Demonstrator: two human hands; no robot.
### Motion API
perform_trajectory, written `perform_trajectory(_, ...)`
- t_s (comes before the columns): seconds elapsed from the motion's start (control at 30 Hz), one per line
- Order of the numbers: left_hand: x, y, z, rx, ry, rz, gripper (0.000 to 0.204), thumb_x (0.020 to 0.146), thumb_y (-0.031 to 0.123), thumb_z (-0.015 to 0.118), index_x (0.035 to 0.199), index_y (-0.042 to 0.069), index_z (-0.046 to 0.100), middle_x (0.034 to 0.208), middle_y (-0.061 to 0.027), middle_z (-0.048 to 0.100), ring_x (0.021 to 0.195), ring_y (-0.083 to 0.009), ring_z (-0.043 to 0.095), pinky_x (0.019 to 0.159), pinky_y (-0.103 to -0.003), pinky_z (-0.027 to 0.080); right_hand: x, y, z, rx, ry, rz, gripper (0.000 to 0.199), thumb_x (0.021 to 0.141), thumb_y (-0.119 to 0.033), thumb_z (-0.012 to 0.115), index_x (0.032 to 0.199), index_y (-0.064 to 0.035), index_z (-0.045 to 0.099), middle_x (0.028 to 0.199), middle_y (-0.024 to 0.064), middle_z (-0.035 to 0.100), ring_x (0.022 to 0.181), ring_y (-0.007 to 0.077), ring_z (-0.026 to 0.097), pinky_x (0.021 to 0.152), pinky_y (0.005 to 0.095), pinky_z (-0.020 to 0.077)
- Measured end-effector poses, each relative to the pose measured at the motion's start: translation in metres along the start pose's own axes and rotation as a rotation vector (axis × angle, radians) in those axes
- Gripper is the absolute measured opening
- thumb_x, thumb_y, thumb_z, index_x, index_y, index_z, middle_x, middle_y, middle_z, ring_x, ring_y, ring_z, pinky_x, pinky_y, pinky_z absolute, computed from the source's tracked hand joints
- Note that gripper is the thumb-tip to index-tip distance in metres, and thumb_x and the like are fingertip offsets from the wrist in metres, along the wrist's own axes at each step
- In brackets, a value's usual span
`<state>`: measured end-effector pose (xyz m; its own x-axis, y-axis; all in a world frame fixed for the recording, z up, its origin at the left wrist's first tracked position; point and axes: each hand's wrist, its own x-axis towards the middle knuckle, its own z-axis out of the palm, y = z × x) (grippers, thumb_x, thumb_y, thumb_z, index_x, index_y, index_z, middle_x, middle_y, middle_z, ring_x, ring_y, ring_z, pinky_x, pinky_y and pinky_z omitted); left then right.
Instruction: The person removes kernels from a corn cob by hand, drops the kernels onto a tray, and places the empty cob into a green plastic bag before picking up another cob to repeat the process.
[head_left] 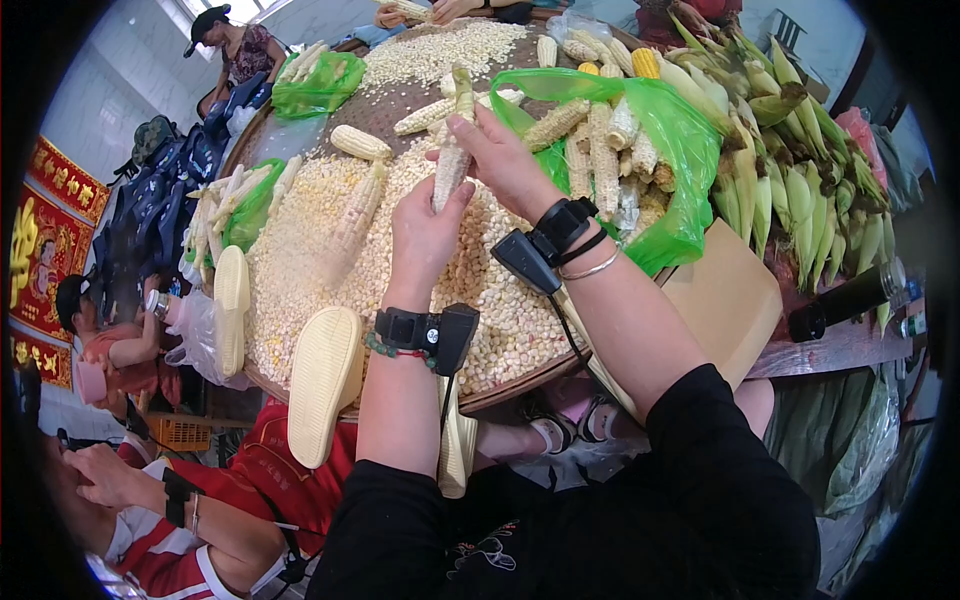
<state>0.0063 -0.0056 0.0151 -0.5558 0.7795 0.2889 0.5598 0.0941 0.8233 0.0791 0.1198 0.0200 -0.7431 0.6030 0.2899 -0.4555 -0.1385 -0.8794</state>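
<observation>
Both our hands on one corn cob above the kernel tray.

From the head view, our left hand [425, 235] wraps tight around the lower end of a half-stripped corn cob [452, 160], and our right hand [500, 160] closes on its upper part, thumb against the side. The cob stands nearly upright over the round woven tray [500, 385], which is heaped with loose kernels [320, 260]. Just right of it a green plastic bag [680, 150] holds bare cobs, with unhusked ears [800, 190] piled beyond (both our wrists carry black strapped devices). Pale sandals [322, 380] rest at the tray's near edge.
</observation>
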Motion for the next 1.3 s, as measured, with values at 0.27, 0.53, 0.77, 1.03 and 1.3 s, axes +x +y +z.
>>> perform_trajectory(0.27, 0.003, 0.001, 0.002, -0.091, -0.049, -0.074, 0.029, 0.092, 0.031, 0.067, 0.089, 0.003, 0.064, 0.059, 0.0024, 0.051, 0.047, -0.0059, 0.046, 0.043, -0.024, 0.034, 0.008, 0.014, -0.015, -0.277, 0.02, -0.114, 0.038, 0.103, -0.019, 0.046, 0.137, -0.0032, 0.039, 0.111, 0.0076, 0.058, 0.103, 0.02, 0.063, 0.087, 0.0325, 0.0545)
perform_trajectory(0.53, 0.003, -0.007, 0.0, -0.143, -0.016, -0.085, 0.03, 0.092, 0.034, 0.067, 0.083, 0.006, 0.06, 0.059, 0.003, 0.05, 0.043, -0.0052, 0.044, 0.039, -0.022, 0.031, -0.003, -0.008, 0.005, 0.085, 0.0, 0.007, 0.046, 0.101, -0.018, 0.047, 0.141, 0.0003, 0.033, 0.111, 0.0109, 0.057, 0.106, 0.0241, 0.063, 0.089, 0.0356, 0.054)
perform_trajectory(0.77, -0.001, -0.001, 0.004, 0.048, 0.029, 0.073, 0.03, 0.089, 0.028, 0.07, 0.101, 0.001, 0.068, 0.064, 0.0002, 0.057, 0.057, -0.0082, 0.047, 0.054, -0.028, 0.039, -0.006, -0.012, 0.001, 0.079, 0.105, 0.068, 0.034, 0.1, -0.022, 0.052, 0.124, 0.0004, 0.044, 0.109, 0.0113, 0.058, 0.099, 0.0248, 0.066, 0.082, 0.0347, 0.0562)
perform_trajectory(1.03, -0.003, 0.007, 0.001, 0.033, -0.026, 0.002, 0.03, 0.089, 0.028, 0.069, 0.103, 0.002, 0.068, 0.062, 0.0015, 0.054, 0.055, -0.0074, 0.046, 0.052, -0.027, 0.038, -0.002, -0.004, -0.003, -0.02, 0.081, 0.018, 0.029, 0.101, -0.022, 0.052, 0.118, 0.0017, 0.048, 0.106, 0.0084, 0.059, 0.096, 0.0225, 0.067, 0.078, 0.0325, 0.0574)
perform_trajectory(1.3, 0.0, 0.005, 0.0, -0.099, -0.09, -0.12, 0.027, 0.089, 0.024, 0.067, 0.1, -0.001, 0.068, 0.069, -0.0027, 0.06, 0.063, -0.0102, 0.051, 0.06, -0.029, 0.043, -0.002, -0.005, -0.004, -0.042, 0.042, 0.017, 0.028, 0.103, -0.021, 0.046, 0.119, 0.0017, 0.048, 0.104, 0.0081, 0.059, 0.099, 0.0232, 0.066, 0.083, 0.0335, 0.0567)
